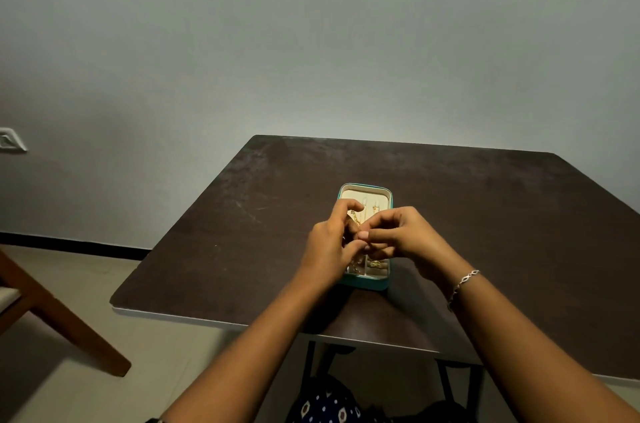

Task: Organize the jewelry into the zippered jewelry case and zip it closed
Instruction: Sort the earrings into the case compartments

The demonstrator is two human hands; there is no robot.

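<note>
A teal zippered jewelry case (367, 188) lies open on the dark table (485, 215), its cream lining showing. Gold pieces (375, 264) rest in its near compartments, and more gold hangs on the lid panel at the back. Both my hands hover over the middle of the case. My left hand (332, 242) and my right hand (398, 235) meet fingertip to fingertip, pinching a gold chain (354, 217) between them. The hands hide most of the case's middle.
The table's near edge runs just below my forearms, with black legs under it. A wooden chair leg (62, 322) stands on the floor at the left. A silver bracelet (464, 284) sits on my right wrist. A wall rises behind the table.
</note>
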